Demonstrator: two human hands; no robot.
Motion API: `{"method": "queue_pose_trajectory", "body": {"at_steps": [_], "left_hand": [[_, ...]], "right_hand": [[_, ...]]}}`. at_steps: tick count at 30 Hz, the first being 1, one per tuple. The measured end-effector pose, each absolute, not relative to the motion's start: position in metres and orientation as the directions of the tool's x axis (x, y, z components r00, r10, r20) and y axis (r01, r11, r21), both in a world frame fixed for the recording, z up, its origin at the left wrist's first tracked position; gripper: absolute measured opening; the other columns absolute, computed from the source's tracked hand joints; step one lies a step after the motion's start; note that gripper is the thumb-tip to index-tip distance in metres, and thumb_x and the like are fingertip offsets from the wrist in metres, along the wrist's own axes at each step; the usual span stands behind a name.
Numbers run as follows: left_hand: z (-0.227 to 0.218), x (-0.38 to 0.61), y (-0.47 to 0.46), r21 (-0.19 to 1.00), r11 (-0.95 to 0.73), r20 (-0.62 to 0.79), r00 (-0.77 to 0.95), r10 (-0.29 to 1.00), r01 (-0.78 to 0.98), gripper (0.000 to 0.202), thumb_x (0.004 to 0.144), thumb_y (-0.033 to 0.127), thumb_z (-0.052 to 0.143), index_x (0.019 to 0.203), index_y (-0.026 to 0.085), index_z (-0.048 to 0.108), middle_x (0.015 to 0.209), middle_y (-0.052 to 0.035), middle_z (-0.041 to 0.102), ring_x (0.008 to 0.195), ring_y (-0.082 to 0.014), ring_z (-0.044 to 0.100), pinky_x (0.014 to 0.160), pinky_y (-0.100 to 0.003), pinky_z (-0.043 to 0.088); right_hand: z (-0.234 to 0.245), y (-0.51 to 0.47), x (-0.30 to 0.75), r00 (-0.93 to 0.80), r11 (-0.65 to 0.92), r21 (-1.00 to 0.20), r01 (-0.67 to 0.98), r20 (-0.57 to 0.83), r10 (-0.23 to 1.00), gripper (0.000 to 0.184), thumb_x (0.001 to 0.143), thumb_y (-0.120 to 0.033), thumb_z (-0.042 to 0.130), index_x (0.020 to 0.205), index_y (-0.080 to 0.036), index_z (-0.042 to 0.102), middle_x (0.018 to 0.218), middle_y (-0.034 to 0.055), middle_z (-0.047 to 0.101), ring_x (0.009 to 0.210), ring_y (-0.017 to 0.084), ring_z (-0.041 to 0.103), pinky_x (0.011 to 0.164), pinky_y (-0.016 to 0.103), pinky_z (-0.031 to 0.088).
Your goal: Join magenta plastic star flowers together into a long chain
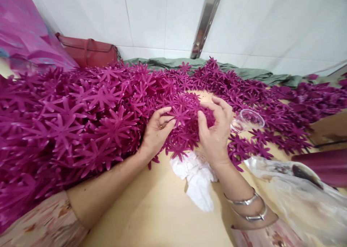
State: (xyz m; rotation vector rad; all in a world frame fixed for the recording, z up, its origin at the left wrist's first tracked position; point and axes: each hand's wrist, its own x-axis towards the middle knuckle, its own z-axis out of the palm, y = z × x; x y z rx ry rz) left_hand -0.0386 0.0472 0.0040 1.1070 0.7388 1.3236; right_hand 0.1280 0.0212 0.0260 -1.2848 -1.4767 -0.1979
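Observation:
My left hand (159,131) pinches a magenta star-shaped flower piece (181,115) by one petal, between thumb and fingers. Facing it across a small gap, my right hand (217,133) has thumb and fingers apart and curved, with nothing visible between them. Behind and below the held piece lies a loose heap of similar flower pieces (187,138). A much larger pile of them (81,120) rises beside my left forearm. Beneath my right wrist is a crumpled white tissue (199,189).
A clear plastic cup (252,118) lies right of my right hand among scattered flower pieces. A clear plastic bag (303,200) occupies the right of the table (143,211). Green cloth (244,72) and a red handbag (86,49) sit along the tiled wall.

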Motion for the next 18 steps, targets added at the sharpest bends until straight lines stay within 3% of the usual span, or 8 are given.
{"method": "queue_pose_trajectory", "body": {"at_steps": [4, 8, 13, 18], "left_hand": [[0.0055, -0.0381, 0.0454, 0.929, -0.094, 0.180, 0.216, 0.959, -0.359, 0.032, 0.080, 0.024, 0.079, 0.108, 0.018, 0.066, 0.091, -0.0004, 0.077, 0.086, -0.0123, 0.071, 0.088, -0.025, 0.054], [0.0064, -0.0372, 0.0443, 0.925, -0.101, 0.204, 0.257, 0.945, -0.365, 0.025, 0.080, 0.025, 0.080, 0.101, 0.018, 0.069, 0.097, -0.0020, 0.077, 0.094, -0.0134, 0.071, 0.094, -0.027, 0.053], [0.0083, -0.0359, 0.0443, 0.925, -0.096, 0.204, 0.267, 0.942, -0.368, 0.026, 0.076, 0.027, 0.084, 0.095, 0.018, 0.069, 0.094, -0.0005, 0.076, 0.090, -0.0127, 0.070, 0.092, -0.027, 0.054], [0.0107, -0.0369, 0.0429, 0.936, -0.077, 0.182, 0.286, 0.941, -0.343, 0.026, 0.080, 0.039, 0.082, 0.091, 0.017, 0.071, 0.085, -0.0005, 0.075, 0.080, -0.0121, 0.068, 0.084, -0.026, 0.055]], "right_hand": [[0.0262, 0.0186, 0.1179, 0.019, 0.465, -0.411, 0.784, 0.765, 0.644, 0.013, 0.092, -0.030, 0.071, 0.105, -0.027, 0.072, 0.126, 0.0088, 0.067, 0.127, 0.030, 0.055, 0.114, 0.056, 0.038], [0.0238, 0.0193, 0.1161, 0.000, 0.505, -0.431, 0.748, 0.760, 0.649, 0.005, 0.094, -0.025, 0.069, 0.096, -0.026, 0.073, 0.111, 0.0062, 0.074, 0.115, 0.027, 0.061, 0.108, 0.053, 0.044], [0.0242, 0.0194, 0.1184, -0.024, 0.547, -0.451, 0.705, 0.755, 0.655, 0.009, 0.098, -0.024, 0.063, 0.096, -0.025, 0.072, 0.107, 0.0067, 0.075, 0.107, 0.025, 0.066, 0.099, 0.048, 0.050], [0.0258, 0.0191, 0.1192, -0.087, 0.569, -0.431, 0.700, 0.740, 0.667, 0.012, 0.100, -0.025, 0.060, 0.091, -0.025, 0.068, 0.095, 0.0047, 0.074, 0.097, 0.023, 0.067, 0.092, 0.043, 0.052]]}}
